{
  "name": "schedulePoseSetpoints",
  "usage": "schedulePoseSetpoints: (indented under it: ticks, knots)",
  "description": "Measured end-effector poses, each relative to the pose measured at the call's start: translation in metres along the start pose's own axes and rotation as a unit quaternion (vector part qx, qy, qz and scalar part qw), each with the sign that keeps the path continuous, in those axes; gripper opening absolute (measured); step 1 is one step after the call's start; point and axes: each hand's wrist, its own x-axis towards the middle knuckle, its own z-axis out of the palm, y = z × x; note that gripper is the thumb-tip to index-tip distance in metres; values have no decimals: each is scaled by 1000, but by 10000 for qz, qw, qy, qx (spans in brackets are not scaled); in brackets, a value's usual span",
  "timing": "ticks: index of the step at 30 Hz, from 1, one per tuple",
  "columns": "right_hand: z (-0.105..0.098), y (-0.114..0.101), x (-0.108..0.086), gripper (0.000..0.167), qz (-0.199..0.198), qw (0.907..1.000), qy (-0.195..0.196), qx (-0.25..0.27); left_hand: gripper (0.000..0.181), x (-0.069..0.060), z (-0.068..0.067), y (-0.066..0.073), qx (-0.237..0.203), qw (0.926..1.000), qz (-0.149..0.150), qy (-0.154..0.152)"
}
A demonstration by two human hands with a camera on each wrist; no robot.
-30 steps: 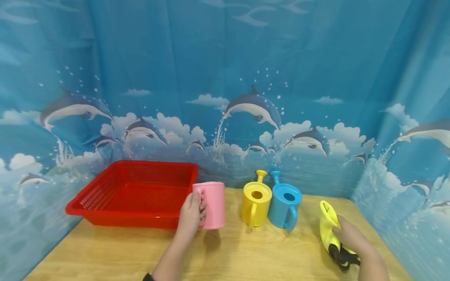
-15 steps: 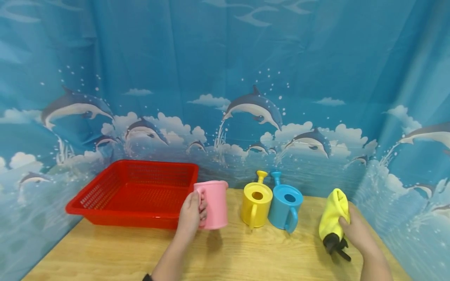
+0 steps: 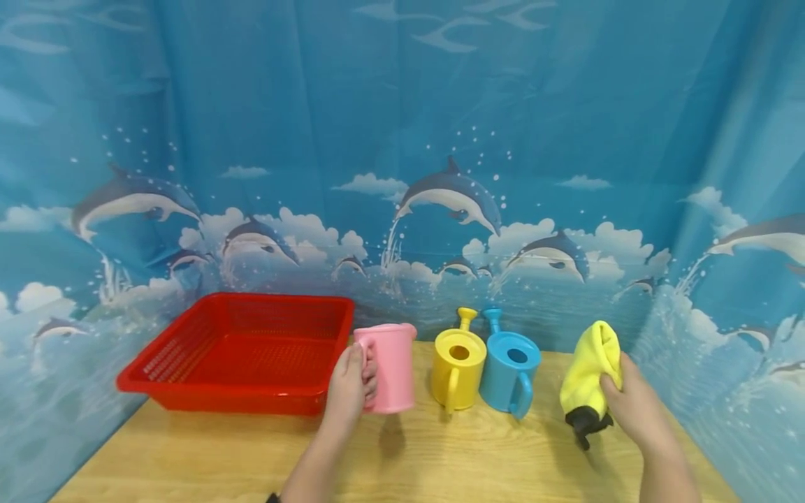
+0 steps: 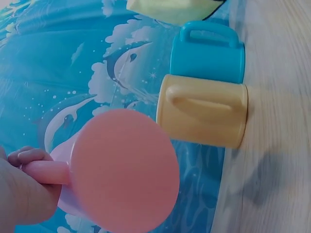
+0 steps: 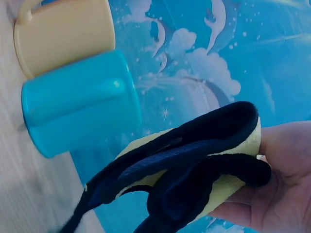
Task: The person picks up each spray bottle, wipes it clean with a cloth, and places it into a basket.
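Observation:
A pink pitcher [image 3: 391, 370] with a small spout hangs above the table, its shadow beneath it. My left hand [image 3: 347, 384] grips its handle, and its round base [image 4: 127, 170] fills much of the left wrist view. At the right, my right hand [image 3: 634, 405] pinches a soft yellow cloth item with black trim [image 3: 588, 370]. It is held above the table, folded yellow end up and black end down; its exact kind is unclear. Dark folds and a dangling strap of this cloth item [image 5: 180, 160] show in the right wrist view.
Between the hands, a yellow watering can [image 3: 448, 381] and a blue watering can [image 3: 503, 381] stand side by side on the wooden table [image 3: 465, 461]. A red plastic basket [image 3: 239, 402] sits at the left. Behind hangs a dolphin-print curtain [image 3: 377, 91].
The pink pitcher has shifted slightly right in my left hand. My right hand has lifted the yellow cloth item, its black end swinging from lower right to lower left.

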Motion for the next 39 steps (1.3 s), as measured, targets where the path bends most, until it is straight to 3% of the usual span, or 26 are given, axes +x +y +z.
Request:
schedulePoseSetpoints:
  ticks: [8, 22, 29, 35, 39]
  knots:
    - [3, -27, -7, 57, -252, 9994, 234, -1, 26, 2, 12, 1, -483, 9984, 178, -247]
    - [28, -86, -32, 53, -407, 9971, 353, 531, 36, -6, 27, -2, -621, 9955, -193, 686]
    - [49, -109, -42, 54, -765, 9934, 720, 468, 40, -11, 36, -4, -910, 9935, -412, 550]
    - [69, -126, -49, 50, -1604, 9797, 1111, 462, 44, -16, 44, -7, -1063, 9921, -628, 226]
    - [79, -138, -55, 52, -1792, 9770, 965, 634, 46, -20, 47, -8, -1090, 9916, -691, 1]
